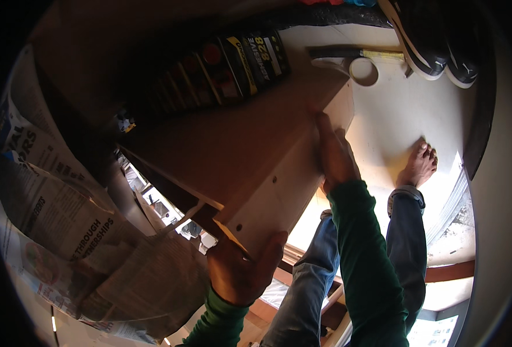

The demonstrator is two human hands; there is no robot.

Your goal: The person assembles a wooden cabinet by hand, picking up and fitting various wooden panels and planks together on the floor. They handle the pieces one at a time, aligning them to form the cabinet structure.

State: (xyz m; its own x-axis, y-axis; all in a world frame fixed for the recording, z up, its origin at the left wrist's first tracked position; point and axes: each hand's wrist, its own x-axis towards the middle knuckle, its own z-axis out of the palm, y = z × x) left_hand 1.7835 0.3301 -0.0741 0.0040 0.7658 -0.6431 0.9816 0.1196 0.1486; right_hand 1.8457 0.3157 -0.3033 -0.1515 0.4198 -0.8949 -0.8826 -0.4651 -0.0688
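Note:
Tilted in front of me is a brown wooden box-like piece (pixel 221 147), with a narrow board (pixel 276 199) along its near edge. Two dark round holes show in that board. My left hand (pixel 241 269) is closed round the board's lower corner, its thumb lying on the outer face. Farther up the same side, my right hand (pixel 337 153) grips the edge, fingers together and partly hidden behind the wood. What lies underneath the piece is mostly in shadow.
Newspaper sheets (pixel 65 225) cover the left side. Dark tins with yellow stripes (pixel 250 61) stand beyond the wood. A white ring-shaped roll (pixel 364 72), a black-and-yellow handle (pixel 377 54) and black shoes (pixel 426 49) lie at the far right. My bare foot (pixel 421 165) rests on the pale surface.

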